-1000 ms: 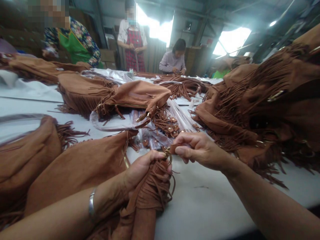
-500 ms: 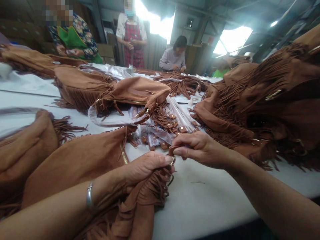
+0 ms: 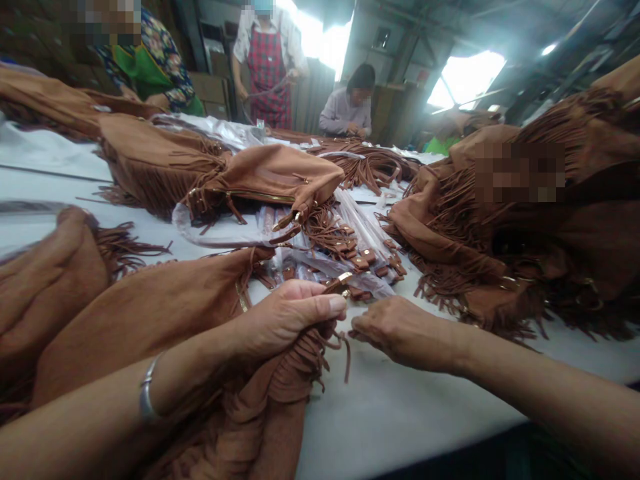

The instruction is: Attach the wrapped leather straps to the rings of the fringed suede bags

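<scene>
In the head view, my left hand [image 3: 293,317] is closed on the end of a brown suede fringed bag [image 3: 155,320]. Its thumb presses by a gold-coloured metal fitting [image 3: 344,280], where a short piece of brown strap shows. Brown fringe [image 3: 300,363] hangs below that hand. Just to the right, my right hand [image 3: 407,333] has its fingers curled together, apart from the left fingertips. Whatever the right fingers hold, if anything, is hidden. A thin fringe strand [image 3: 347,360] dangles between the two hands.
Plastic-wrapped straps [image 3: 360,220] lie beyond my hands. Another fringed bag [image 3: 280,173] rests behind them. Piled brown bags [image 3: 450,240] stand at the right. On the far side of the white table [image 3: 380,413], several people are at work, one in a checked apron [image 3: 270,73].
My right hand has let go of the strap end at the metal ring and dropped slightly, fingers curled. The strap end and gold fitting now stick up above my left thumb.
</scene>
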`<state>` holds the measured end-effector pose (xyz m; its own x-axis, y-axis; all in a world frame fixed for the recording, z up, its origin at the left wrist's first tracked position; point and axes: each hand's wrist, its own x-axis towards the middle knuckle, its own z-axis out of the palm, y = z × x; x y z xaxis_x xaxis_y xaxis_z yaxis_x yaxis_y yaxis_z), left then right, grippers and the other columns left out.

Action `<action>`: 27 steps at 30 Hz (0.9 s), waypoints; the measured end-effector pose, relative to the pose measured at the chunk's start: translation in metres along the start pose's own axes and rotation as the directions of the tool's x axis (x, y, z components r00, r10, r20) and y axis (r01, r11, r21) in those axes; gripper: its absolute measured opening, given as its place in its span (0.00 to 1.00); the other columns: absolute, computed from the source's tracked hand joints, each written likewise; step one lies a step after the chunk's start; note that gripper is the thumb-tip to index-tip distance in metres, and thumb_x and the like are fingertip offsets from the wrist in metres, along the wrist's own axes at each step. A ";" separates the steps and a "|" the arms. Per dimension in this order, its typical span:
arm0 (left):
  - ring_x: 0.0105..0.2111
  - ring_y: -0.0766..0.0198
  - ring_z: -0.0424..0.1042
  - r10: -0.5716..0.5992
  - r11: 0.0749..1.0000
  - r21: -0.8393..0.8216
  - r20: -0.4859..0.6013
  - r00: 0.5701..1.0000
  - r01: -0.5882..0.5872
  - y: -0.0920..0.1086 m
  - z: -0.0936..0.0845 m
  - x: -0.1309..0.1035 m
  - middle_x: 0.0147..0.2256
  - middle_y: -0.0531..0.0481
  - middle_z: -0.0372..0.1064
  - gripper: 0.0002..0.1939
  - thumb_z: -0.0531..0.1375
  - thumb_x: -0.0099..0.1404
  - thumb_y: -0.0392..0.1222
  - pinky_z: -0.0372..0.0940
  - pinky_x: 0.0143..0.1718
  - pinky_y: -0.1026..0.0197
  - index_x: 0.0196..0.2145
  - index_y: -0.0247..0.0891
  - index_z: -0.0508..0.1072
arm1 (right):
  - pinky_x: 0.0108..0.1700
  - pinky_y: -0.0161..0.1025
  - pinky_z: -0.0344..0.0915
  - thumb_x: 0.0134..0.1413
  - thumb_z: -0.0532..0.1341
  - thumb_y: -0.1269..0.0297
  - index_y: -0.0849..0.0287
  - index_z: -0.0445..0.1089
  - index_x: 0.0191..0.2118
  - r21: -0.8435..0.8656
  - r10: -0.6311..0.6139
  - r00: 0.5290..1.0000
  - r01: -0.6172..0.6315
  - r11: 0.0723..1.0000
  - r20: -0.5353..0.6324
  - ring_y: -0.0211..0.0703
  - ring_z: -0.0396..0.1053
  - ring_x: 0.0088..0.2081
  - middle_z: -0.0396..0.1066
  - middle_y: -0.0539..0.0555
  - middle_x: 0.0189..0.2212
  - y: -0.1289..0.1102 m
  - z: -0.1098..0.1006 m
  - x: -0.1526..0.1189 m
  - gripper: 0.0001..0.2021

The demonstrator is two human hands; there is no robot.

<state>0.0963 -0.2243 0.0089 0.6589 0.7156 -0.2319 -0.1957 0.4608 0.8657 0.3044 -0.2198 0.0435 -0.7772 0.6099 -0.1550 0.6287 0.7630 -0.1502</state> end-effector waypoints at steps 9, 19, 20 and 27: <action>0.19 0.73 0.55 -0.009 0.992 0.128 -0.033 0.999 0.013 -0.006 -0.001 0.004 0.21 0.55 0.59 0.17 0.63 0.51 0.49 0.48 0.21 0.68 0.25 0.31 0.67 | 0.27 0.30 0.60 0.60 0.54 0.64 0.62 0.67 0.37 0.444 0.206 0.909 -0.026 0.895 -0.363 0.33 0.64 0.24 0.67 0.50 0.24 -0.018 -0.021 -0.007 0.08; 0.19 0.71 0.56 0.050 0.993 0.109 0.008 0.999 -0.051 -0.008 0.000 0.001 0.20 0.55 0.58 0.17 0.59 0.54 0.51 0.52 0.21 0.68 0.31 0.31 0.69 | 0.36 0.35 0.62 0.60 0.53 0.67 0.61 0.65 0.39 0.049 0.031 0.861 -0.006 0.999 -0.508 0.39 0.68 0.32 0.71 0.54 0.30 -0.023 -0.004 -0.003 0.06; 0.20 0.70 0.57 0.056 0.990 0.132 -0.012 0.998 -0.054 -0.008 0.000 0.001 0.21 0.53 0.60 0.17 0.58 0.55 0.51 0.52 0.22 0.67 0.30 0.31 0.70 | 0.34 0.34 0.62 0.60 0.53 0.67 0.60 0.65 0.39 0.069 0.070 0.848 -0.040 0.997 -0.525 0.38 0.67 0.30 0.70 0.53 0.28 -0.024 -0.007 -0.004 0.06; 0.25 0.66 0.61 0.153 0.958 0.251 -0.027 0.988 -0.142 -0.009 -0.002 0.004 0.23 0.51 0.63 0.16 0.56 0.54 0.50 0.56 0.27 0.65 0.26 0.31 0.71 | 0.29 0.32 0.59 0.60 0.53 0.67 0.59 0.63 0.37 0.122 0.131 0.857 -0.080 0.989 -0.498 0.35 0.64 0.25 0.67 0.51 0.25 -0.027 -0.011 -0.005 0.04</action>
<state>0.0987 -0.2246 -0.0007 0.6015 0.7916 -0.1081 -0.0988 0.2080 0.9731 0.2904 -0.2408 0.0594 -0.5973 0.7292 0.3339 0.6875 0.6799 -0.2551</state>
